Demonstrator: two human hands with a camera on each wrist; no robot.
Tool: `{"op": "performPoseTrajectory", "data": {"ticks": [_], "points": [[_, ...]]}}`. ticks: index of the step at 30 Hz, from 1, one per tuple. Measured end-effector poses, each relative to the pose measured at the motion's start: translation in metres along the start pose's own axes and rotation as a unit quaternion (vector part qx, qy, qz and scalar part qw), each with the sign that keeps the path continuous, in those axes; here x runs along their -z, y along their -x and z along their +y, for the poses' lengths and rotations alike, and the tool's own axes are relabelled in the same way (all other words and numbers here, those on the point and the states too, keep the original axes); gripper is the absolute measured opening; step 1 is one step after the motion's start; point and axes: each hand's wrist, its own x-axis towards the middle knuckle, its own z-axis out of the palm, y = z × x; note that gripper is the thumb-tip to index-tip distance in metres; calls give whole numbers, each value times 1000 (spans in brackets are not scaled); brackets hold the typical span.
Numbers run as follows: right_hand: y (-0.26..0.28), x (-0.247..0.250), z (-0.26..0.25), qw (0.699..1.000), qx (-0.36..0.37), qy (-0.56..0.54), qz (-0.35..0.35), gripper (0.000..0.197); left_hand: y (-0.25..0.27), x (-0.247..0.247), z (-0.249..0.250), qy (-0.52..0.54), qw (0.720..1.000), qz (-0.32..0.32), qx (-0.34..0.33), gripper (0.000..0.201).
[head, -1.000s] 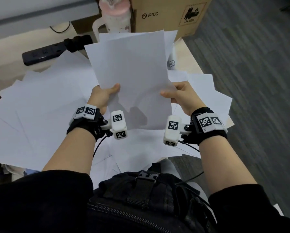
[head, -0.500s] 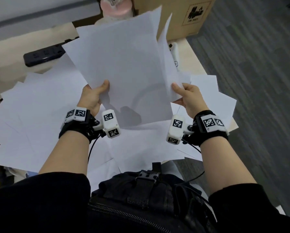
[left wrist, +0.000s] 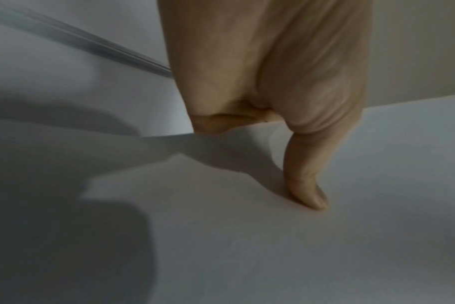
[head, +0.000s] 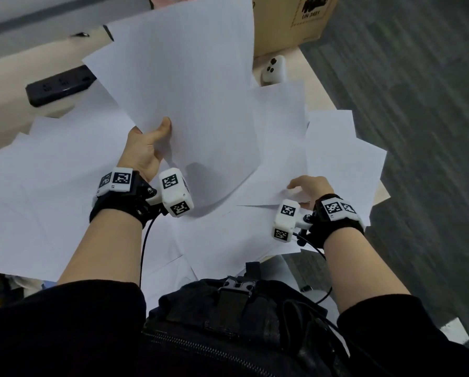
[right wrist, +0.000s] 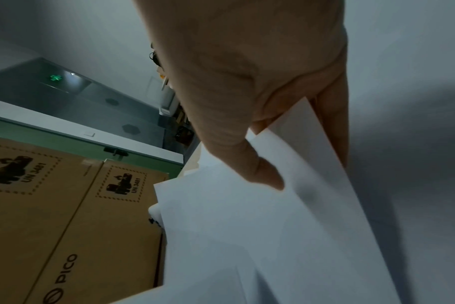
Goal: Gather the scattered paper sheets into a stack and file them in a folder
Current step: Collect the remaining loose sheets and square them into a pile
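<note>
A person leans over a pale wooden desk covered in smooth, flat white paper sheets fanned in overlapping layers. The left hand pinches a gathered stack of thin sheets, thumb on top, lifted and bowing softly above the desk. The right hand, well apart from it, pinches the corner of one loose sheet lying on the pile, thumb over and fingers under. Behind stand a matte cardboard box, a black power strip and a small white controller.
</note>
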Motion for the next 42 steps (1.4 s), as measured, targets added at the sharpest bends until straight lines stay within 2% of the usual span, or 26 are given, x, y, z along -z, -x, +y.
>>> {"op": "performPoseTrajectory", "data": {"ticks": [2, 4, 8, 9, 12, 15, 17, 18, 19, 20, 22, 25, 26, 28, 31, 34, 37, 42], "points": [[-1, -1, -2, 1000, -6, -26, -8, 32, 1, -5, 2, -31, 999, -21, 2, 15], [-11, -4, -2, 999, 21, -39, 15, 37, 2, -9, 3, -64, 997, -41, 2, 23], [-24, -9, -8, 988, 121, -74, 59, 11, 2, -10, 5, -92, 994, -61, 2, 32], [-25, -10, -11, 987, 136, -66, 52, 9, 2, -10, 5, -99, 993, -65, 1, 32], [-30, -10, -21, 988, 154, -20, 7, 19, -1, -10, 6, -136, 988, -68, -9, 28], [-33, -10, -27, 985, 169, -12, -38, 21, -2, -14, 5, -168, 983, -67, -16, 16], [-30, -9, -28, 977, 208, -23, -40, 11, -2, -18, 4, -166, 983, -74, -15, 13], [-30, -8, -28, 970, 237, -40, -34, 5, -2, -20, 4, -163, 983, -81, -14, 13], [-24, -4, -29, 965, 255, -59, -25, 20, -1, -22, 5, -156, 984, -88, -12, 15], [-25, 0, -28, 957, 276, -84, -23, 24, -1, -24, 6, -152, 984, -98, -10, 15], [-17, 8, -30, 942, 311, -131, -4, 16, 0, -29, 10, -143, 981, -133, -12, 13], [-1, 21, -35, 911, 349, -218, 10, 17, 4, -39, 15, -120, 974, -192, -21, 9], [2, 25, -37, 901, 359, -243, 7, 12, 6, -42, 16, -115, 971, -206, -27, 14], [11, 31, -45, 886, 376, -271, -10, 30, 10, -46, 19, -113, 969, -219, -34, 22], [27, 32, -55, 872, 407, -267, -57, 27, 12, -50, 21, -136, 975, -172, -46, 3], [44, 28, -57, 870, 412, -241, -120, 34, 11, -53, 22, -146, 983, -74, -79, 12], [54, 24, -52, 867, 409, -218, -182, 33, 14, -55, 22, -121, 988, -13, -93, 11], [57, 20, -47, 872, 405, -180, -207, 28, 21, -48, 22, -111, 990, -12, -83, 6]]}}
